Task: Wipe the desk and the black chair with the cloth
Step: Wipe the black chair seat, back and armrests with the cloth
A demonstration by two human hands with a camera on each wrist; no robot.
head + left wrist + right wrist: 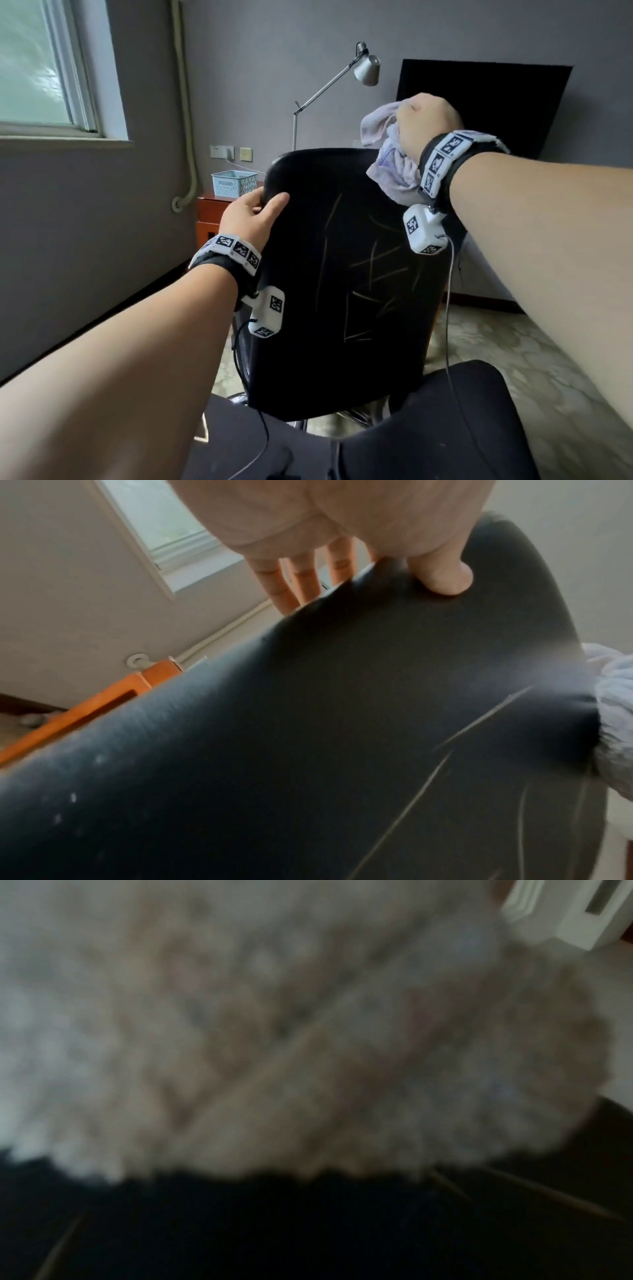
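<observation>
Chair (342, 274) stands tall right in front, its scratched back just below the right hand (426, 123), which squeezes the cloth (390, 164) at the top right corner, while the left hand (250, 216) grips the top left edge; no writing shows.

patterned pale floor (496, 346) with the black chair (342, 274) standing on it, reddish wooden desk (209, 212) off by the wall, little light-blue basket (233, 184) sitting on top of that
</observation>
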